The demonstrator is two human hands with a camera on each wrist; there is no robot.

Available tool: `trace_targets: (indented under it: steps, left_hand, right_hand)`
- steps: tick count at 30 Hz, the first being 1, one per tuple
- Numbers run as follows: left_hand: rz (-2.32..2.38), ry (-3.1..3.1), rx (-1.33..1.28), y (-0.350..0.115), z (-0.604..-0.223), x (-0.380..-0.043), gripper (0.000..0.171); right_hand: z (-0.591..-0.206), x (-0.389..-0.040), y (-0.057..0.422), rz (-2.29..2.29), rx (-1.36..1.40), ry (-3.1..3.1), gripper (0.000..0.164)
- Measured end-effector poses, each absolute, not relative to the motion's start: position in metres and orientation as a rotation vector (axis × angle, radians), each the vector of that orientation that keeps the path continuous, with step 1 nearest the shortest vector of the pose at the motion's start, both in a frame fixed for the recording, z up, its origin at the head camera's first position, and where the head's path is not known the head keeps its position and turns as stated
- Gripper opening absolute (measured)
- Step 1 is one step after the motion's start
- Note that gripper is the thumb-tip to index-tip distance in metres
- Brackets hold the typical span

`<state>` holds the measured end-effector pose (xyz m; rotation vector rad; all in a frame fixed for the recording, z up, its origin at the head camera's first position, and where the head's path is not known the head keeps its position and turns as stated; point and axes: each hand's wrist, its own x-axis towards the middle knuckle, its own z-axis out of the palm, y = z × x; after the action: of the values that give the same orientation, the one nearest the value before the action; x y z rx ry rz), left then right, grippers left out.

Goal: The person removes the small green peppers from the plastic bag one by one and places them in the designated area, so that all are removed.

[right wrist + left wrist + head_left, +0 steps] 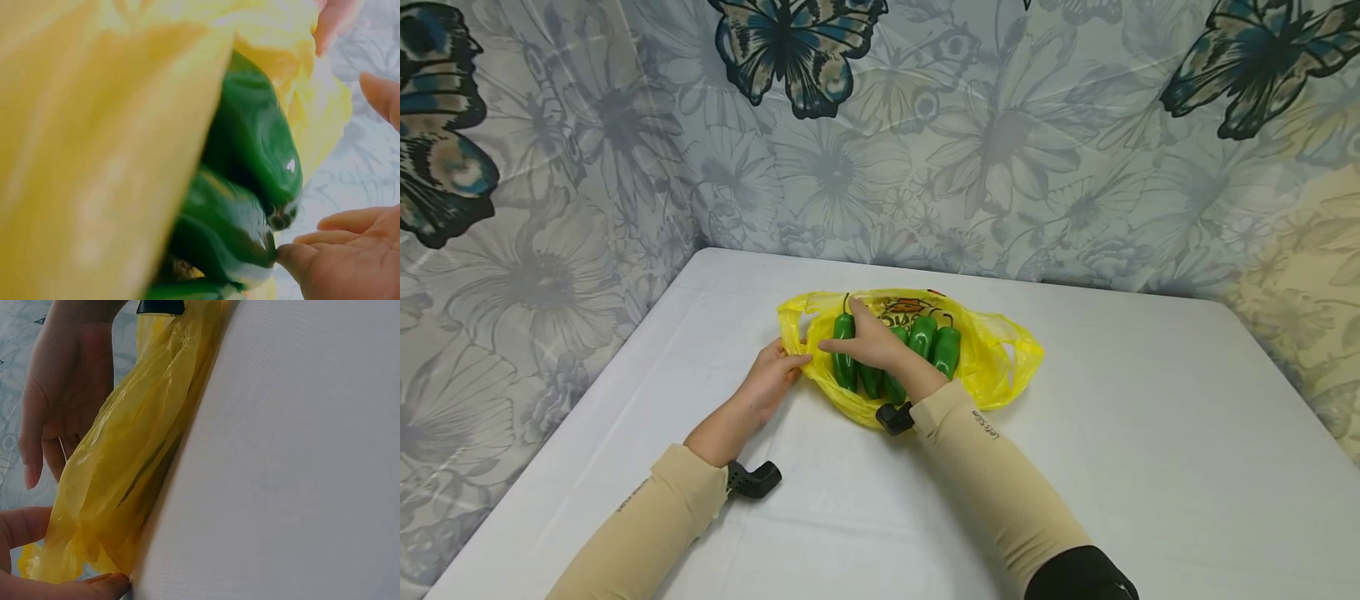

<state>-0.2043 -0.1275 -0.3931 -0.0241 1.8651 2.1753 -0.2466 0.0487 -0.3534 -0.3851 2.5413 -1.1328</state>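
A yellow plastic bag (985, 350) lies opened out on the table, holding several glossy green peppers (844, 350) with thin stems. At the bag's left end, my left hand (769, 379) pinches its edge between thumb and fingers. My right hand (880, 343) is over the peppers, thumb and fingers spread apart. The right wrist view has one fingertip of that hand (356, 253) at the end of a pepper (219, 228); whether it presses there I cannot tell. In the left wrist view, the bag's side (125, 437) hides most of the peppers.
A white cloth covers the table (1150, 433). Behind and to the left hangs a floral fabric backdrop (1000, 167) with butterflies. Black curved devices (756, 481) are worn at both wrists, below beige sleeves (1000, 475).
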Motion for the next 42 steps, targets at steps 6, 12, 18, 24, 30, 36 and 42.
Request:
trace_targets:
  steps: [6,12,18,24,30,36,42]
  left_hand:
    - [2.173,1.862,-0.033,-0.127,-0.393,-0.205,0.055]
    - [2.171,1.857,-0.030,-0.127,-0.393,-0.206,0.056]
    - [2.168,1.856,-0.029,-0.126,-0.393,-0.206,0.058]
    - [2.170,1.849,-0.030,-0.126,-0.394,-0.206,0.058]
    - [2.164,1.853,-0.050,-0.126,-0.393,-0.206,0.058]
    - [2.170,1.847,-0.054,-0.127,-0.394,-0.206,0.059]
    - [2.170,1.848,-0.057,-0.127,-0.394,-0.206,0.057]
  right_hand:
    - [-0.354,-0.245,0.044,-1.121,-0.396,2.544,0.094]
    - [-0.353,-0.245,0.040,-1.035,-0.426,2.600,0.081]
    - [-0.354,-0.247,0.038,-0.935,-0.426,2.670,0.068]
    - [-0.357,-0.249,0.033,-0.827,-0.452,2.735,0.066]
    - [-0.356,-0.247,0.028,-0.769,-0.459,2.748,0.066]
    - [-0.355,-0.245,0.024,-0.718,-0.435,2.760,0.070]
    - [-0.357,-0.244,0.020,-0.592,-0.460,2.814,0.072]
